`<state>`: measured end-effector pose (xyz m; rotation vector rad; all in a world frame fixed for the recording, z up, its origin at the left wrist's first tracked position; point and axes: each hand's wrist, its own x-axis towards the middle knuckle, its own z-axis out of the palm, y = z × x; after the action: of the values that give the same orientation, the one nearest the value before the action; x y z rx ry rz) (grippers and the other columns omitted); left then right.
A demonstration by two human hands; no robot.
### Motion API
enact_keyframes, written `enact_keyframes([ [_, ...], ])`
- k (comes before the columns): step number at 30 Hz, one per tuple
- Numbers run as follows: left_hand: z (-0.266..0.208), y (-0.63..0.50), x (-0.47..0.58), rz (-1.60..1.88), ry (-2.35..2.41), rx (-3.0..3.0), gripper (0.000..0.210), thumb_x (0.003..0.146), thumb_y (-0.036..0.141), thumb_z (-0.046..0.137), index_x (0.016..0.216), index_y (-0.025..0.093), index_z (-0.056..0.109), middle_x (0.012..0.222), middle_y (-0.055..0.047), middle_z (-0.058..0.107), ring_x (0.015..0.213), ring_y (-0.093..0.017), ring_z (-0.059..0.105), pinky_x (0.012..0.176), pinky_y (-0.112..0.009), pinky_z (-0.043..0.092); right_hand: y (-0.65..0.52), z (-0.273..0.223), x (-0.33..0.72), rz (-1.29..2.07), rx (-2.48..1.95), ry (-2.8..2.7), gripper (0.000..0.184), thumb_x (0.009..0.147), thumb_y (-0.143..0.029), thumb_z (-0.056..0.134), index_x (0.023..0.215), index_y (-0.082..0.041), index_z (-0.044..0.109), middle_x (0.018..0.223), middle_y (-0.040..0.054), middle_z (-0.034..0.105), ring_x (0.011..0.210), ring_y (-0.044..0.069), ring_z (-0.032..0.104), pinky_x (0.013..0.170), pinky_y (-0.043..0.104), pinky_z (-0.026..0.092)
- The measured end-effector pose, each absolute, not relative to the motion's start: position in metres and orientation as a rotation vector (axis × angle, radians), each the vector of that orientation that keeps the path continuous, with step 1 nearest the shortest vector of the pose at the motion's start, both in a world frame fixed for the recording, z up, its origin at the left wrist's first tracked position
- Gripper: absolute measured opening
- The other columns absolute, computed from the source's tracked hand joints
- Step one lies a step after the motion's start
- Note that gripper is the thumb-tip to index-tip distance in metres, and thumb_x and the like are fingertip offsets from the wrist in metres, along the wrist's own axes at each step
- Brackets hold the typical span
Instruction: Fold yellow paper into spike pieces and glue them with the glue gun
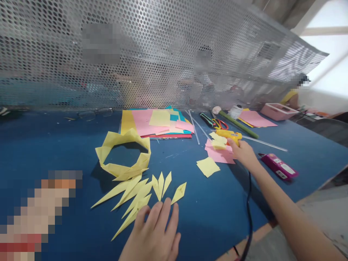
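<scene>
The person's L hand (154, 232) lies near centre, fingers loosely spread, no visible grip; fingertip contact w/ the small folded pieces (161, 180), just far of it, is hard to tell. R hand (244, 152), to the right, grasps the yellow glue gun (231, 135) by pink paper (220, 156). For neatness: steady pieces lightly, cord (249, 223) slack.

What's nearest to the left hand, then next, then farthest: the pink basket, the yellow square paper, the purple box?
In the head view, from the left hand:
1. Yellow square paper, ahead and to its right.
2. Purple box, much farther right.
3. Pink basket, far back on the right.
</scene>
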<state>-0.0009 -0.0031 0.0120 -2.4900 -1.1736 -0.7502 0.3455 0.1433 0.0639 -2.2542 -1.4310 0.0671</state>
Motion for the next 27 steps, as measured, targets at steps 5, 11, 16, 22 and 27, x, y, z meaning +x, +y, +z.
enact_keyframes([
  [5,0.007,-0.001,-0.002,-0.734,-1.172,-2.497,0.034,0.089,0.041,0.043,0.113,0.026,0.062,0.12,0.0,0.064,0.101,-0.017,0.051,0.087,-0.036,0.031,0.162,0.037,0.346,-0.165,-2.155,-1.467,0.032,0.092,-0.032,0.056,0.119,-0.015,0.055,0.119,0.0091,0.057,0.1,0.022,0.06,0.083,0.042,0.052],
  [11,0.004,0.0,0.002,-0.762,-1.171,-2.512,0.037,0.089,0.04,0.043,0.115,0.021,0.061,0.117,0.002,0.066,0.099,-0.017,0.051,0.087,-0.036,0.031,0.15,0.037,0.353,-0.38,-1.926,-1.519,0.033,0.092,-0.032,0.056,0.121,-0.016,0.054,0.12,0.0089,0.057,0.102,0.022,0.059,0.084,0.043,0.051],
  [16,0.007,-0.002,0.002,-0.763,-1.176,-2.524,0.038,0.089,0.039,0.044,0.118,0.019,0.06,0.121,0.002,0.064,0.1,-0.018,0.05,0.086,-0.036,0.032,0.126,0.055,0.321,-0.21,-1.551,-1.912,0.029,0.093,-0.032,0.055,0.118,-0.016,0.056,0.118,0.0082,0.058,0.099,0.021,0.06,0.083,0.041,0.052],
  [22,0.006,-0.003,0.0,-0.74,-1.18,-2.536,0.04,0.089,0.04,0.044,0.119,0.019,0.059,0.123,0.002,0.062,0.102,-0.018,0.049,0.088,-0.036,0.031,0.073,0.051,0.239,0.394,-0.964,-2.496,0.018,0.09,-0.033,0.059,0.085,-0.016,0.061,0.085,0.0011,0.063,0.078,0.012,0.061,0.069,0.026,0.052],
  [27,0.008,-0.003,0.001,-0.742,-1.178,-2.543,0.039,0.089,0.038,0.043,0.12,0.019,0.058,0.122,0.001,0.063,0.101,-0.018,0.049,0.087,-0.036,0.031,0.062,0.037,0.214,0.543,-0.893,-2.45,0.017,0.087,-0.031,0.063,0.078,-0.017,0.057,0.078,0.0032,0.06,0.075,0.013,0.056,0.066,0.022,0.048],
])
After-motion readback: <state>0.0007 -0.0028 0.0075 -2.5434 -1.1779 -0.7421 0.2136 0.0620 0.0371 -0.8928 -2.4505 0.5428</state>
